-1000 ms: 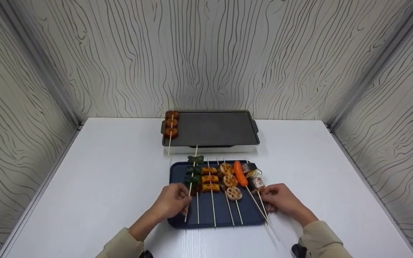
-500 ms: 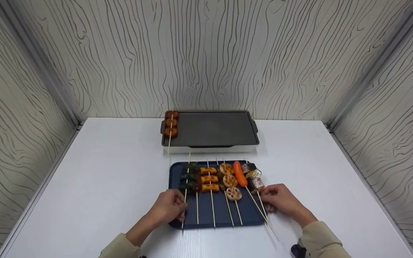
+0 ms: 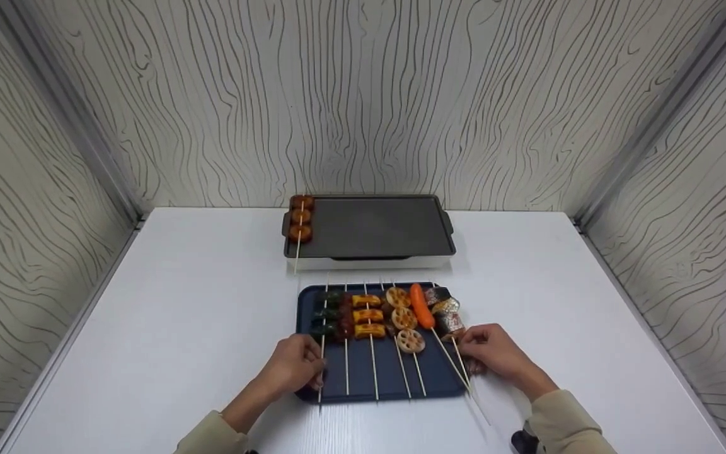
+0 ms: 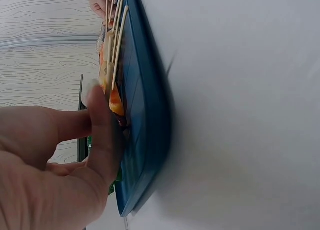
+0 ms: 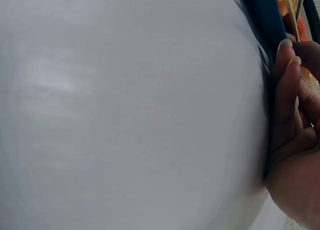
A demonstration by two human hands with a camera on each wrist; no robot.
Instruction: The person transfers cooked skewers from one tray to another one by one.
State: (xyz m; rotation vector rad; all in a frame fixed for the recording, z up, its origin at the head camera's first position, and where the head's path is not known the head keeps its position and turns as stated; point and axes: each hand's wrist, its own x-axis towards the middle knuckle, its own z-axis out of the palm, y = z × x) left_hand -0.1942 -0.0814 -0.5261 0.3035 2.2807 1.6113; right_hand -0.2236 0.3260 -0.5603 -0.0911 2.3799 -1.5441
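On the left of a dark blue tray (image 3: 394, 378) lies a skewer of dark green pieces (image 3: 325, 314). My left hand (image 3: 290, 364) pinches its stick near the tray's lower left corner; the left wrist view shows the thumb and fingers (image 4: 102, 140) beside the tray wall. At the opposite side my right hand (image 3: 492, 350) grips the tray's right edge, close to a fish skewer (image 3: 448, 315). Between the hands lie a dark red skewer (image 3: 345, 318), a yellow skewer (image 3: 369, 315), lotus root slices (image 3: 405, 318) on a stick and an orange sausage skewer (image 3: 422, 306).
Behind the tray stands a black griddle (image 3: 375, 224) on a white base. A skewer of round brown slices (image 3: 300, 217) lies along its left side, its stick overhanging the front. All stand on a white table (image 3: 199, 302), with wood-grain panels (image 3: 363, 101) at back and sides.
My left hand has moved left and slightly toward me with the green skewer, which has come down beside the dark red one, now more fully seen. The right hand stays at the tray's edge.
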